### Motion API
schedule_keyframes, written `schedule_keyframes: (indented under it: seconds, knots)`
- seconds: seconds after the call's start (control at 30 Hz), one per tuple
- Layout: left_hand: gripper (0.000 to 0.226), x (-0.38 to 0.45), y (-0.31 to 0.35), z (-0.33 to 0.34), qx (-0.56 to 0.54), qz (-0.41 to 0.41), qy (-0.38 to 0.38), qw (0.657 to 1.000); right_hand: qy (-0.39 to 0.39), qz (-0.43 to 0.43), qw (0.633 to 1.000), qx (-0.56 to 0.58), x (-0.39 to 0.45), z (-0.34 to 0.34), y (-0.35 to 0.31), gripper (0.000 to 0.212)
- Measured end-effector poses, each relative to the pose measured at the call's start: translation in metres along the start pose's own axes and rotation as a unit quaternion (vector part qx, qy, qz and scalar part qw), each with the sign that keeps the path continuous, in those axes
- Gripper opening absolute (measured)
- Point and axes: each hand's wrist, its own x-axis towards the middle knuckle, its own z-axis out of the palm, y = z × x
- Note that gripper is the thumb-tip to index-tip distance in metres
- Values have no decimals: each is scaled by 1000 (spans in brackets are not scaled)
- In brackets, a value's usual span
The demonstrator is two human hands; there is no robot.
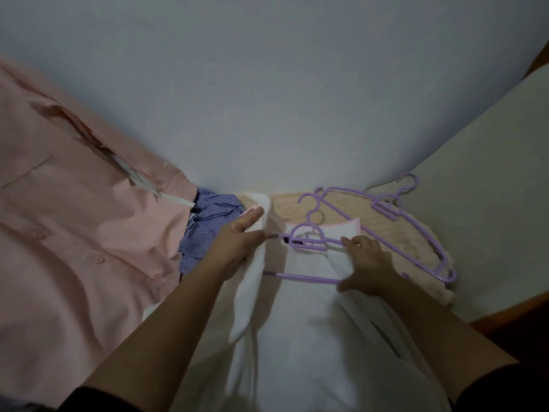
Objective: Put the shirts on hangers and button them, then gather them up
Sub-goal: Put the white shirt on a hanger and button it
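My left hand (pixel 237 242) grips the white shirt (pixel 312 322); right hand (pixel 367 267) grips the hanger (pixel 306 276), which could slip out.

Both hands' grip on white shirt (pixel 312 322), purple hanger (pixel 306 236) inside, pink shirt (pixel 74 233) left

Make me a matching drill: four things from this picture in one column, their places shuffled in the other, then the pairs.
1. pink shirt
2. striped blue shirt
3. white shirt
4. spare purple hangers

A. far right of the pile, lying unused
B. in the middle, under both hands
C. spread wide at the left
D. bunched between two other shirts

Pairs: 1-C, 2-D, 3-B, 4-A
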Motion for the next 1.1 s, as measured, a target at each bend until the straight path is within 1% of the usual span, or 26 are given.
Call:
schedule_keyframes:
  seconds: [0.07,0.1,0.17,0.2,0.27,0.3,0.33,0.37,0.4,0.43,0.5,0.53,0.57,0.6,0.63,0.67,0.7,0.77,0.8,0.87,0.93,1.03,1.1]
  knots:
    - [54,-4,2,10,-122,5,-11,992,13,-8,999,33,4,4,-16,110]
    - [52,-7,1,13,-154,3,-5,988,21,-10,999,49,6,6,-22,109]
    - [50,-8,-20,7,-179,-21,48,982,42,-5,997,61,11,13,-31,109]
    - [48,-11,-36,2,-166,-49,86,981,52,0,997,53,12,18,-33,110]
    - [46,-20,-71,-12,-107,-109,146,977,53,1,998,32,13,30,-35,112]
    - [47,-26,-86,-17,-85,-132,155,975,44,-4,999,25,15,36,-36,114]
    - [49,-28,-98,-20,-61,-137,154,977,33,-9,999,24,17,42,-36,115]
    - [51,-28,-107,-22,-10,-111,157,981,23,-11,999,29,19,47,-36,116]
    - [52,-26,-108,-23,74,-68,175,979,16,-11,999,36,22,49,-35,117]
    - [52,-24,-105,-23,175,-15,202,963,10,-11,999,42,25,49,-34,117]
    - [54,-13,-95,-24,347,91,250,899,-2,-15,999,42,31,47,-32,118]
    - [57,-7,-85,-23,388,131,249,878,-7,-18,999,38,34,46,-30,118]
    - [62,1,-78,-23,422,168,220,863,-9,-21,999,35,37,45,-29,119]
    - [69,9,-70,-22,459,199,169,849,-10,-26,999,35,39,44,-26,119]
    - [80,16,-63,-19,503,209,107,832,-12,-33,999,41,41,43,-23,119]
    - [92,26,-59,-18,544,204,44,813,-13,-40,998,56,42,43,-20,119]
    - [104,35,-55,-16,580,181,-15,794,-16,-44,996,81,41,41,-16,120]
    - [117,53,-56,-18,621,139,-94,766,-9,-34,988,148,40,38,-5,118]
    - [120,59,-59,-19,629,133,-114,757,-1,-15,983,184,40,36,2,111]
    - [120,68,-66,-22,639,140,-132,745,18,42,966,255,42,33,18,84]
    - [120,72,-71,-25,642,141,-145,740,23,85,948,307,45,34,36,63]
    - [133,77,-78,-29,640,134,-157,740,26,85,930,357,45,35,56,47]
    - [134,81,-81,-30,647,141,-158,732,2,92,908,408,45,34,60,37]
